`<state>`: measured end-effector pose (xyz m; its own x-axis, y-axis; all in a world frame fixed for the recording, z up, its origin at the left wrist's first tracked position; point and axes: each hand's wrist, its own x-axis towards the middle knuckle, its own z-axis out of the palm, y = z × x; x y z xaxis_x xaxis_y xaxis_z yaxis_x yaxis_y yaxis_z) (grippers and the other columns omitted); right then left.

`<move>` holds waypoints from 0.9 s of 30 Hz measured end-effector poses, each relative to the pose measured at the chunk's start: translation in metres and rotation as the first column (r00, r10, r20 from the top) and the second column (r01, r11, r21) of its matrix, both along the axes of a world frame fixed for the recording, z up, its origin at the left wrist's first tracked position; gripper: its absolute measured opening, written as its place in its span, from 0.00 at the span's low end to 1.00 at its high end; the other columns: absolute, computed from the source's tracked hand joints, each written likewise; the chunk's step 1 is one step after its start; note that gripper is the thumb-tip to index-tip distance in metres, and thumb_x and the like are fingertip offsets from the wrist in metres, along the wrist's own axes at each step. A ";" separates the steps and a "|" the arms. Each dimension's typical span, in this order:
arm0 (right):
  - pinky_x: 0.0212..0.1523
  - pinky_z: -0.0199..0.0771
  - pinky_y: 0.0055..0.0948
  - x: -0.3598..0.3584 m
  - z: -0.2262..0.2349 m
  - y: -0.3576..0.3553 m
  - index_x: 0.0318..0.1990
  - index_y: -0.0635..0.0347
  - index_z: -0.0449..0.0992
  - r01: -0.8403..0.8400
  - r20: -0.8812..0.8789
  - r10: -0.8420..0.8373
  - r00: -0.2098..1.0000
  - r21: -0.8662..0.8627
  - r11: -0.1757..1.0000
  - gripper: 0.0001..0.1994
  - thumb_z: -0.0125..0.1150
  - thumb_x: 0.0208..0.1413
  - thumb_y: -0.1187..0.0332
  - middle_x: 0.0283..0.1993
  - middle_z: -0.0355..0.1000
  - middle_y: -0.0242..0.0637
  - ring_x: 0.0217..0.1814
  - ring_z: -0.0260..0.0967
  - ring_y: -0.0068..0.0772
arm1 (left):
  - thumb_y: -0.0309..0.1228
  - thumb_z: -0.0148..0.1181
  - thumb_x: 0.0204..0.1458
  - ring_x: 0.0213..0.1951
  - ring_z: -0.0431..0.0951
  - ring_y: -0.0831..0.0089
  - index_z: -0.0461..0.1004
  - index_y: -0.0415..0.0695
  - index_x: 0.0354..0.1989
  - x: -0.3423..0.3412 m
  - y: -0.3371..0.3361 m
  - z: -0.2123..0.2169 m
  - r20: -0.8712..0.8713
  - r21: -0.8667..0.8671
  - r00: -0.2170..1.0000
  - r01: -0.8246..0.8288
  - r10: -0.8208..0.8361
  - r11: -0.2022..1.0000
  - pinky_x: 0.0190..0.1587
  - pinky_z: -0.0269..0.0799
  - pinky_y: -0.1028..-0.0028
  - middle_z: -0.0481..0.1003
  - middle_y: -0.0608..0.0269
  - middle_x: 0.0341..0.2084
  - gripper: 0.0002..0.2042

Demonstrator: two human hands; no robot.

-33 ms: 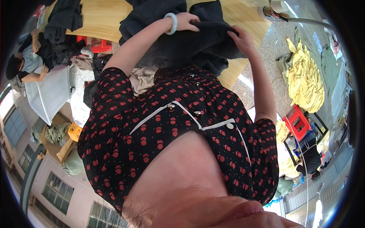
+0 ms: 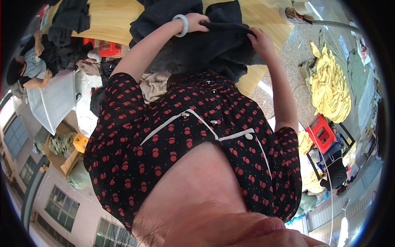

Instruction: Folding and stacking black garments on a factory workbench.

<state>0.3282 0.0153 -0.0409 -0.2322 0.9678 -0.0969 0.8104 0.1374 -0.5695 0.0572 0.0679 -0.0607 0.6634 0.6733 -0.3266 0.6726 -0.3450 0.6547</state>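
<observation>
Dark black cloth [image 2: 197,47] lies bunched on the near side of the wooden table [image 2: 108,22] and hangs toward my body. My left hand [image 2: 195,22], with a pale bangle on its wrist, grips the upper fold of this cloth, fingers partly tucked behind it. At the cloth's right end, my right hand [image 2: 262,41] pinches the same edge between thumb and fingers. The edge runs fairly straight between both hands. More of the dark cloth is heaped just beyond them.
Another dark cloth [image 2: 68,18] lies on the table's left. A person [image 2: 33,68] works beyond a white bin [image 2: 53,99]. Rightward are a container of tools [image 2: 290,15], a yellow cloth heap [image 2: 330,84] on the floor and a red stool [image 2: 321,133].
My left hand has shifted slightly left along the cloth's edge. My right hand has barely moved and keeps its grip.
</observation>
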 end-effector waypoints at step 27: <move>0.38 0.60 0.32 -0.108 -0.020 -0.039 0.28 0.61 0.67 -0.443 0.103 0.432 0.896 0.141 0.885 0.06 0.46 0.39 0.74 0.25 0.66 0.39 0.33 0.64 0.37 | 0.42 0.58 0.36 0.39 0.70 0.58 0.72 0.42 0.34 -0.001 -0.038 -0.003 -0.328 -0.075 0.944 -0.060 0.032 0.995 0.44 0.64 0.67 0.72 0.50 0.32 0.19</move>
<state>0.2207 -0.0240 -0.0611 -0.6342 0.7729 0.0174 0.6822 0.5701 -0.4577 0.0566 0.0295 -0.0634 0.4802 0.6616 -0.5760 0.8678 -0.2627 0.4217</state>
